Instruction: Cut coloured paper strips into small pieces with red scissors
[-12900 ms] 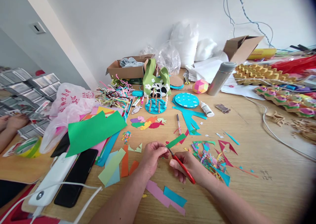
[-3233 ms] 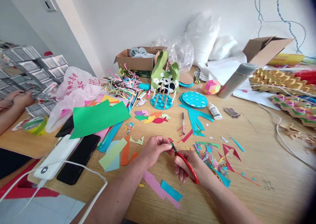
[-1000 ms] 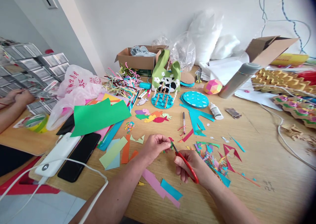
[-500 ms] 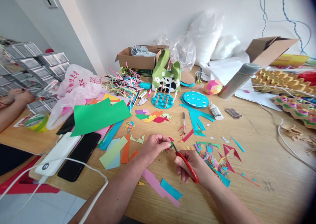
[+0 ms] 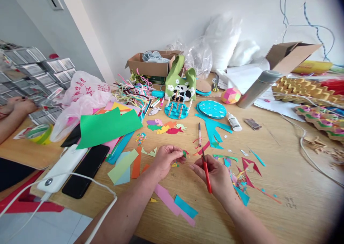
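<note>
Centrally, the left hand (image 5: 168,161) is pinching a green scrap (image 5: 184,153) above the bench (image 5: 212,220), while the right hand (image 5: 217,173) is gripping scissors (image 5: 206,174) pointing forward, seemingly keeping their tips clear of the scrap.

White wall (image 5: 139,14) at bk, w/ loose wires (image 5: 305,7) upper rt. Lt: grayish wall (image 5: 24,14) w/ switch (image 5: 55,2), pale strip (image 5: 86,32) btwn. Wood-grain table (image 5: 285,143). Lower lt: red stool (image 5: 45,209), prob., & pale tile floor (image 5: 67,222). Light soft, even.
</note>
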The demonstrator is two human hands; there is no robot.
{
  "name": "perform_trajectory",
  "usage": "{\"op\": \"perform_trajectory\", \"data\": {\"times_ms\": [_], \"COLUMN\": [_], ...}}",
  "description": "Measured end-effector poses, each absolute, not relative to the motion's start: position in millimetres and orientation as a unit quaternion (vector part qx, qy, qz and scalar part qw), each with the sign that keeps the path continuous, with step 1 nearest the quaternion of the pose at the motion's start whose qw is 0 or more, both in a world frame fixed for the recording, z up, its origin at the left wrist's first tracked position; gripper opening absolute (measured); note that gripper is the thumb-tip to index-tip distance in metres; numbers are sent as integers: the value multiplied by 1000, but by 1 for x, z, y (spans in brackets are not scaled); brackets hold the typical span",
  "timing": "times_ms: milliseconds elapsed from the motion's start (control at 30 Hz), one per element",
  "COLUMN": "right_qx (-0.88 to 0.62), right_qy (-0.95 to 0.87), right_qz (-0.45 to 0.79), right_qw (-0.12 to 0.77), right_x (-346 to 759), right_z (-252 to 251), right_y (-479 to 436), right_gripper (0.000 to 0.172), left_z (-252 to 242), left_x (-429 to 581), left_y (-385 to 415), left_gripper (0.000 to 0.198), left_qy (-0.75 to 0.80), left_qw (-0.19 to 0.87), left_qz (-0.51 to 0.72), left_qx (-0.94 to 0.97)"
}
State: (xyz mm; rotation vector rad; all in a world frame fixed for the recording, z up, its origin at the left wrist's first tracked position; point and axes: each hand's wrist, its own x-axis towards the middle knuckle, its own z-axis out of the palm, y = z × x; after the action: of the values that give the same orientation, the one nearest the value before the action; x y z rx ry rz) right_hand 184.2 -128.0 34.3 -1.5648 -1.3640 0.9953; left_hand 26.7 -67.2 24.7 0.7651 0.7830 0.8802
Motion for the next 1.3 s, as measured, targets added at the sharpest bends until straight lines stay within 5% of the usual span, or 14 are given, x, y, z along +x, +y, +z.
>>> {"op": "perform_trajectory", "data": {"times_ms": [167, 667, 767, 1000, 1300], "right_qx": [-588, -581, -583, -567, -567], "right_qy": [-547, -500, -497, -476, -551], "right_qz": [366, 459, 443, 410, 341], "right_qw": [469, 450, 466, 533, 510], "right_x": [183, 182, 183, 187, 182], "right_z": [27, 28, 29, 30, 29], "right_y": [-127, -121, -121, -120, -126], "right_gripper": [32, 28, 27, 28, 20], "left_z": [26, 26, 24, 11, 16], "left_x": [29, 27, 25, 19, 19], "left_y": [-72, -70, -65, -56, -60], "left_gripper": [13, 11, 7, 9, 8], "left_qy": [312, 326, 404, 519, 505], "left_qw": [809, 813, 723, 276, 278], "left_qz": [381, 389, 398, 357, 401], "left_qx": [321, 288, 393, 726, 712]}}
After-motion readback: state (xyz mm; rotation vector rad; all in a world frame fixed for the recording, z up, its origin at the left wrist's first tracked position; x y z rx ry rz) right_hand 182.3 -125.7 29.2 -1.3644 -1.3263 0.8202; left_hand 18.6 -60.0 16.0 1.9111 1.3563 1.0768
